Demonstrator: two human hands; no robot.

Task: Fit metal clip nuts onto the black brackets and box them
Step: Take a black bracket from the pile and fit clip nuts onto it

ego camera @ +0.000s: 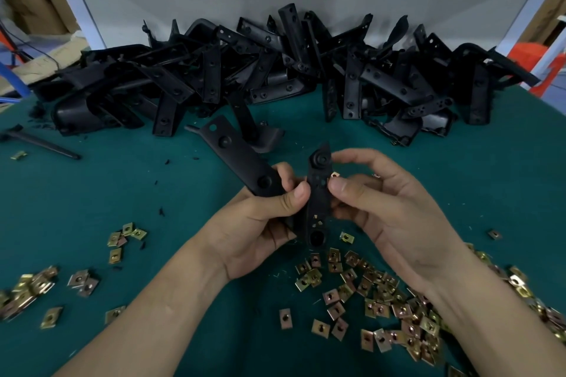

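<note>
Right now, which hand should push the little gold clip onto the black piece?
Probably the right hand: it pinches a clip nut right at the edge of the bracket, while the left hand grips that bracket and steadies it.

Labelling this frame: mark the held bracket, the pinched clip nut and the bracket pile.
held bracket (pixel 318 202), head view, upright arm's middle.
clip nut (pixel 334 175), head view, exposed corner.
bracket pile (pixel 212 78), head view, left-centre heap.

Two hands are working, the left hand (pixel 257 232) gripping one held bracket (pixel 318 202), the right hand (pixel 395 214) pinching one clip nut (pixel 335 175). The piled brackets (pixel 275 70) and loose clip nuts (pixel 382 300) are each running to dozens, uncountable.
</note>
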